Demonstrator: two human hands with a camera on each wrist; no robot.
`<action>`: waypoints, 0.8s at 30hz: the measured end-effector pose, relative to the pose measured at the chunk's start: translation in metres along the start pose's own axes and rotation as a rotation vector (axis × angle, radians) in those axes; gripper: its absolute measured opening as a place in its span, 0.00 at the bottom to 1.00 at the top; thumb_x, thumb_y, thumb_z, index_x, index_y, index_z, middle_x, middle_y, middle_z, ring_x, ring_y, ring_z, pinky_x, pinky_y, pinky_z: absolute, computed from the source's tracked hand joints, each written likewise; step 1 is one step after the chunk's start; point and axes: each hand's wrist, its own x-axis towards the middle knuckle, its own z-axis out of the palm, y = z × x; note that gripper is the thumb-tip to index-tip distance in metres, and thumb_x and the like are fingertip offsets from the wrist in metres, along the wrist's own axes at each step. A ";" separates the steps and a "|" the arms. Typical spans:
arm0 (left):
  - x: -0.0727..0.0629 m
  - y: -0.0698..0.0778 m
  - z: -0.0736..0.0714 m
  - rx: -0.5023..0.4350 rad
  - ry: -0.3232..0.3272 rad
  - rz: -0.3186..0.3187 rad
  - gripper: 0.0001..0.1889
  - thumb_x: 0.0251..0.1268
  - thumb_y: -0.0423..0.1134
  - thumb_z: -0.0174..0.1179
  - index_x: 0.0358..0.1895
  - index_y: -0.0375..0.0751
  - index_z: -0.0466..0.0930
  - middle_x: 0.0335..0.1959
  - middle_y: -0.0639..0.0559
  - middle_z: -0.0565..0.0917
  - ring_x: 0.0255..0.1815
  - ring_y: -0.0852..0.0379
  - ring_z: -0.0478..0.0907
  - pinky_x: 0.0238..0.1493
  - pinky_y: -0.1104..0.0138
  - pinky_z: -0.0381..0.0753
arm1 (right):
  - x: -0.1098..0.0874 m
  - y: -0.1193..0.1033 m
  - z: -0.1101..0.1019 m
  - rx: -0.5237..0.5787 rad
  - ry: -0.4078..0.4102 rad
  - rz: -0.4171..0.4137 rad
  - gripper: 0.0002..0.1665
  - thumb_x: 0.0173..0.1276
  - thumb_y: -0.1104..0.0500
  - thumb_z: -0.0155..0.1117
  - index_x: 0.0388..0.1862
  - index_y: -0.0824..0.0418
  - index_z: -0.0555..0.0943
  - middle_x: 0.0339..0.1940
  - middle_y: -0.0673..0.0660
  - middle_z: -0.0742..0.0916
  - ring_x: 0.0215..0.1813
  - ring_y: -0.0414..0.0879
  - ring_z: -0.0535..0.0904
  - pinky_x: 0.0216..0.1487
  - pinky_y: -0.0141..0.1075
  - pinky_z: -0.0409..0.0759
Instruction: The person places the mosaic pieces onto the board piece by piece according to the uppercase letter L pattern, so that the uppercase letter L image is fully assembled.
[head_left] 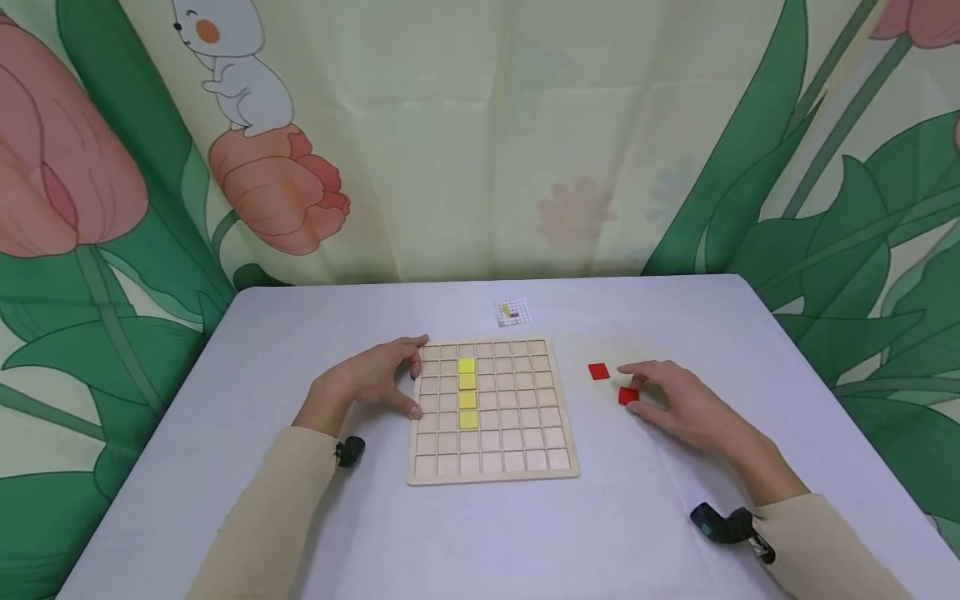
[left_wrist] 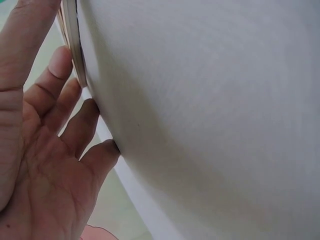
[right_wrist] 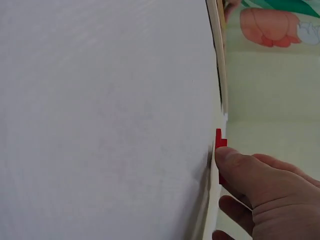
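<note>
A square wooden grid board (head_left: 495,482) lies flat on the table, with a column of several yellow tiles (head_left: 468,399) in its left part. My left hand (head_left: 369,379) rests against the board's left side, the thumb at the edge and the index finger by the far corner. In the left wrist view its fingers are spread loosely beside the board's edge (left_wrist: 73,40). To the right of the board, my right hand (head_left: 686,407) pinches a red tile (head_left: 627,396) between thumb and fingers, low over the table. A second red tile (head_left: 598,371) lies just beyond it.
Behind the board lies a small card (head_left: 512,312) printed with a grid and coloured squares. The white-covered table (head_left: 495,542) ends at a patterned curtain (head_left: 465,167) at the back. Each wrist wears a black camera, such as the right one (head_left: 722,523).
</note>
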 end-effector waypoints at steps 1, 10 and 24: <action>0.000 0.000 0.000 -0.004 0.001 0.000 0.31 0.36 0.50 0.86 0.39 0.44 0.73 0.84 0.50 0.55 0.85 0.45 0.50 0.81 0.52 0.56 | 0.001 -0.001 0.001 0.002 0.006 -0.008 0.31 0.64 0.64 0.75 0.66 0.60 0.78 0.44 0.47 0.86 0.52 0.47 0.80 0.59 0.52 0.78; 0.000 -0.001 -0.001 0.002 -0.001 -0.005 0.31 0.36 0.50 0.86 0.38 0.45 0.73 0.84 0.51 0.55 0.85 0.45 0.50 0.81 0.52 0.56 | 0.010 -0.009 0.012 0.035 0.063 -0.059 0.31 0.63 0.64 0.77 0.65 0.59 0.79 0.45 0.46 0.86 0.51 0.43 0.79 0.58 0.42 0.77; 0.001 -0.002 0.000 0.008 0.003 -0.017 0.31 0.35 0.51 0.87 0.38 0.46 0.73 0.84 0.51 0.55 0.84 0.45 0.50 0.81 0.52 0.56 | 0.036 -0.022 0.012 0.107 0.110 -0.213 0.29 0.62 0.70 0.74 0.63 0.63 0.79 0.46 0.48 0.87 0.49 0.44 0.82 0.58 0.41 0.79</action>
